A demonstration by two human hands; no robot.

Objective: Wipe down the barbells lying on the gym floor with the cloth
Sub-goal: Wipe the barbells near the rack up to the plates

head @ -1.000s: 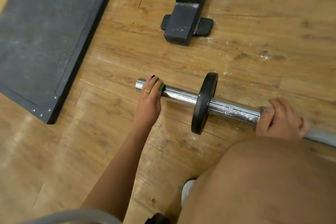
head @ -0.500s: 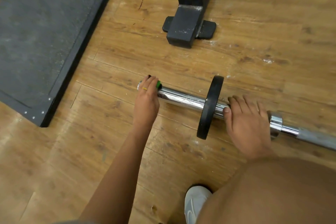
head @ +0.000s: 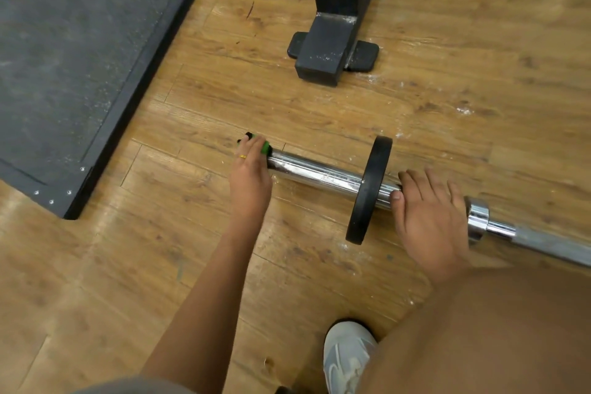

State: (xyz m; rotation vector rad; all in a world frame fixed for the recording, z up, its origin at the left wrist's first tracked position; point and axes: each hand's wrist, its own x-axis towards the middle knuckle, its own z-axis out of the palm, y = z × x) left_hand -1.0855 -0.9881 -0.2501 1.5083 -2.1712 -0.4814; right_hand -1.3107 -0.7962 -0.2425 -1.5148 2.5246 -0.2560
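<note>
A chrome barbell (head: 319,174) lies on the wooden floor, running from centre left down to the right edge. One small black plate (head: 369,190) sits on its sleeve. My left hand (head: 251,174) covers the sleeve's left tip and holds a green and black cloth (head: 264,146) against it; only a bit of cloth shows past the fingers. My right hand (head: 430,217) lies on the sleeve just right of the plate, fingers straight over the bar, thumb against the metal. The sleeve's collar (head: 477,217) shows right of that hand.
A dark rubber platform (head: 64,57) fills the upper left. A black rack foot (head: 329,48) stands on the floor behind the barbell. My knee (head: 495,329) and a grey shoe (head: 347,358) are at the bottom right.
My left hand slid the cloth out to the sleeve's left tip. My right hand moved left along the bar from beyond the collar to just beside the plate.
</note>
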